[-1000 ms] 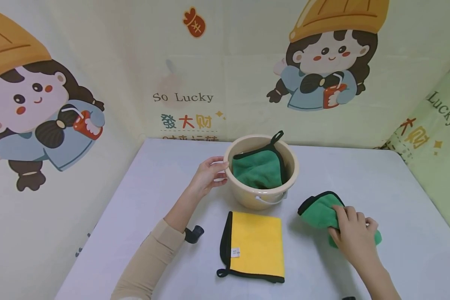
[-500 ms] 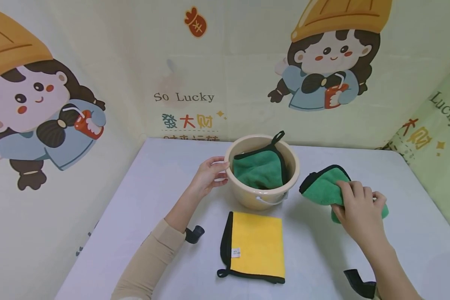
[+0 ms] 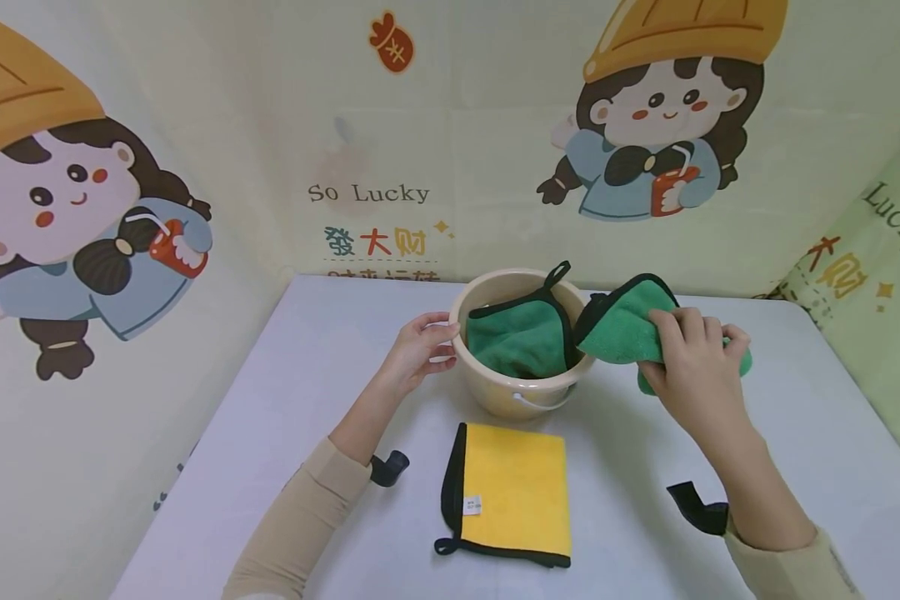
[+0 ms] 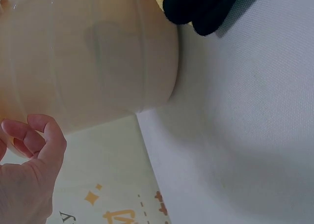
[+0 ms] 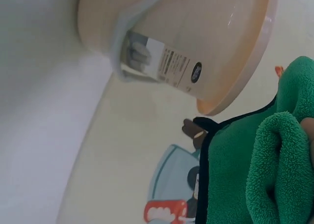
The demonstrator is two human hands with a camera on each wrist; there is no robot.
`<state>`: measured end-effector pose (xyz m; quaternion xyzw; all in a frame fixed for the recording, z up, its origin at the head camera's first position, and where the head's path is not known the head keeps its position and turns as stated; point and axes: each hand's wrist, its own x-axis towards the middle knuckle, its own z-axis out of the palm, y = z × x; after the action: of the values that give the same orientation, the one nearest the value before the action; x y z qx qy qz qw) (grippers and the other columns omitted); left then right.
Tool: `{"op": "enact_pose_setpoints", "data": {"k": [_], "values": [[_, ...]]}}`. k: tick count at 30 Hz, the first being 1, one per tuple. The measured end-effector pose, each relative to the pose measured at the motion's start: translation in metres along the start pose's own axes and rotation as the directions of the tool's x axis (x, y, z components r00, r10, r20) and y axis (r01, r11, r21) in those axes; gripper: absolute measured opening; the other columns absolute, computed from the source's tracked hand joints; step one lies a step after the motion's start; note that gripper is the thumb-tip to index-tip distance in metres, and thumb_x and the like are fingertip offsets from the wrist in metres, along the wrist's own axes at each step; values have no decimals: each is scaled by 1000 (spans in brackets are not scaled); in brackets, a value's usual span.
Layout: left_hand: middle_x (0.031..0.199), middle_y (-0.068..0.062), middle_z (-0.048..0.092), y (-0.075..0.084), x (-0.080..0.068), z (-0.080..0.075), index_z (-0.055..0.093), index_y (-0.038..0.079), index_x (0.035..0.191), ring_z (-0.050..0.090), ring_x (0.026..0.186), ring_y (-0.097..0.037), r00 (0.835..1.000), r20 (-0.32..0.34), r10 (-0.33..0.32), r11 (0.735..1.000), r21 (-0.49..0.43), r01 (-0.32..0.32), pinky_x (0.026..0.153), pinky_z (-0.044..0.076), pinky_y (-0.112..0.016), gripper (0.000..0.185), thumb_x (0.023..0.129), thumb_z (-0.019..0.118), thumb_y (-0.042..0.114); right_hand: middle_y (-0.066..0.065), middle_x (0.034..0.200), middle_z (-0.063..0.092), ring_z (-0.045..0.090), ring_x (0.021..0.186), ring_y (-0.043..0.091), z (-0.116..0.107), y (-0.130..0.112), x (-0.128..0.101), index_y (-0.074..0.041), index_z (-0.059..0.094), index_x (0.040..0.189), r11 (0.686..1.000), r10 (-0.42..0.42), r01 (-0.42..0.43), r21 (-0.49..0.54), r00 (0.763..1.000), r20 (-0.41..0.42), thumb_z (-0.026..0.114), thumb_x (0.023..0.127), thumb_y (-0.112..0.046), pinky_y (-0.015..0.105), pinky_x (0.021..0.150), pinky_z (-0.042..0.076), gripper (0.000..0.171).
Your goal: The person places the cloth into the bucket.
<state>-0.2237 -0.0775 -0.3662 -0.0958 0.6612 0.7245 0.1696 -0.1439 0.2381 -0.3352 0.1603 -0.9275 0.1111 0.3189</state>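
A cream bucket (image 3: pixel 487 392) stands on the table, a green towel (image 3: pixel 517 342) with black edging inside it and a hanging loop above the rim. At the bucket's left rim, my left hand (image 3: pixel 420 350) grips the edge, thumb on top and fingers outside; in the left wrist view the curled fingers show by the wall. My right hand (image 3: pixel 697 358) pinches a second green towel (image 3: pixel 630 325), folded with a black border, raised at the bucket's right rim. In the right wrist view this towel (image 5: pixel 230 165) hangs beside the bucket rim, the hand mostly out of frame.
A folded yellow towel (image 3: pixel 517 492) with black edging and a small label lies in front of the bucket. The bucket's white handle (image 3: pixel 543 402) hangs down at its front. A patterned cloth (image 3: pixel 495 150) backs the table (image 3: pixel 330 533).
My right hand has lifted the green towel off the right side of the table and brought it up and over to the bucket's right rim. The left hand stays where it was.
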Motion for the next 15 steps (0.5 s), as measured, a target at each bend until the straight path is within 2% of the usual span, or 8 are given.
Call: {"op": "enact_pose_setpoints", "data": {"k": [8, 15], "values": [[115, -17, 56, 1, -1, -1, 52, 11, 121, 60, 72, -17, 1000, -4, -4, 1000, 5, 4, 72, 53, -32, 36, 87, 63, 19, 24, 98, 44, 40, 91, 43, 12, -16, 26, 1, 47, 111, 997, -74, 74, 17, 997, 11, 66, 71, 2, 60, 79, 24, 44], [111, -16, 57, 1, -1, 0, 52, 11, 121, 60, 72, -17, 1000, 3, 1, 1000, 7, -1, 74, 53, -33, 36, 87, 62, 19, 22, 101, 45, 40, 91, 40, 27, -28, 45, -1, 47, 113, 990, -139, 138, 17, 990, 39, 73, 72, -4, 58, 80, 25, 49]]}}
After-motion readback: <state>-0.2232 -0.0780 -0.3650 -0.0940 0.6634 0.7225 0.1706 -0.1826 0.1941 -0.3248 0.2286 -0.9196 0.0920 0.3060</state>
